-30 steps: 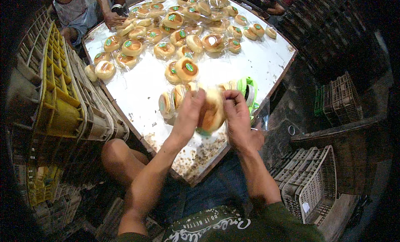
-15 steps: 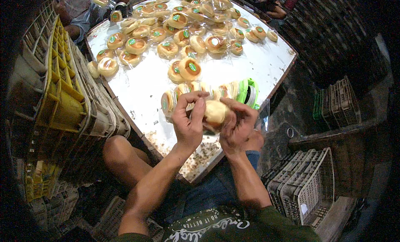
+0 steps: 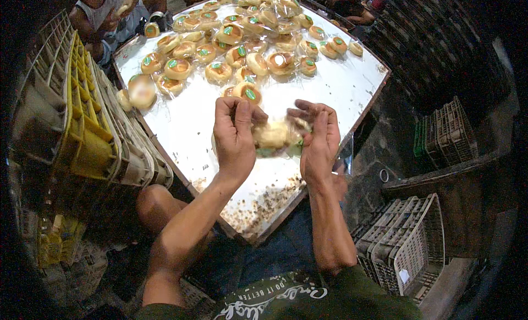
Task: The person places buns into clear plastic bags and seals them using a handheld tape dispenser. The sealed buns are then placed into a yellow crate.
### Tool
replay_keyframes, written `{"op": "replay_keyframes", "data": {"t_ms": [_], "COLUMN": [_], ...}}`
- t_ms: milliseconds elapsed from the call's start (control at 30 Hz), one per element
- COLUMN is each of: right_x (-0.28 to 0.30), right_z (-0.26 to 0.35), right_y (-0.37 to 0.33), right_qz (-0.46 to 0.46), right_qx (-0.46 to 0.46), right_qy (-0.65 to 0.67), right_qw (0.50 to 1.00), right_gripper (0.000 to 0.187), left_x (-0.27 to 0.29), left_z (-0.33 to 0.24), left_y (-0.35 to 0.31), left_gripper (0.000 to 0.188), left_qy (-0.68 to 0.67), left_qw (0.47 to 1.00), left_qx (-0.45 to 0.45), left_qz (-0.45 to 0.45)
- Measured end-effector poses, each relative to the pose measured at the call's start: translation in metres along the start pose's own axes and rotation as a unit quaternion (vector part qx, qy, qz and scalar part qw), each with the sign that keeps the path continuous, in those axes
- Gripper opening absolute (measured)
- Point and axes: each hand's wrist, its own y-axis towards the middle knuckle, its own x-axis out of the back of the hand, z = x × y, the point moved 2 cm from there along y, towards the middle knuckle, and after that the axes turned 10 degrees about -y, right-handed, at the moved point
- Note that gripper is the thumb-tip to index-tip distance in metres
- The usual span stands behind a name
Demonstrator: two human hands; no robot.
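Note:
Over the near part of the white table, a pale round bun (image 3: 273, 134) in clear plastic wrap hangs between my hands, smeared by motion. My left hand (image 3: 234, 135) is closed in a pinch at its left side, apparently on the wrap. At its right side my right hand (image 3: 319, 135) has curled fingers, with thumb and fingertips close together on what looks like the wrap's other end. My hands and the bun mostly cover the row of buns and the green tape dispenser behind them. Just beyond my left fingertips lies a wrapped bun (image 3: 247, 93) with a green label.
Many wrapped buns (image 3: 228, 34) are heaped across the far half of the white table (image 3: 341, 97). Brown crumbs mark its near corner. Yellow and grey crates (image 3: 88, 122) stand along the left, a grey crate (image 3: 407, 243) at the lower right. Other people (image 3: 102, 14) sit at the far side.
Both hands have risen slightly and moved apart, stretching the wrap around the bun, which now blurs between them. The person at the far left has brought a hand up with a bun.

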Motion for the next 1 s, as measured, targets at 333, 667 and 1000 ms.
{"op": "replay_keyframes", "data": {"t_ms": [333, 667, 1000], "right_x": [-0.009, -0.012, -0.009], "right_z": [0.016, -0.010, -0.001], "right_y": [-0.016, -0.029, -0.020], "right_qz": [-0.021, 0.012, 0.070], "right_qx": [-0.037, 0.257, 0.078], "right_qy": [0.005, -0.386, -0.293], "right_qw": [0.999, 0.886, 0.950], "right_gripper": [0.020, 0.046, 0.027], "left_x": [0.001, -0.004, 0.023], "left_z": [0.013, -0.010, 0.010], "left_y": [-0.010, -0.013, -0.007], "left_gripper": [0.032, 0.023, 0.026], "left_qy": [0.167, -0.023, -0.013], "left_qw": [0.976, 0.972, 0.971], "left_qx": [-0.137, 0.231, 0.137], "left_qz": [0.016, -0.028, 0.194]}}
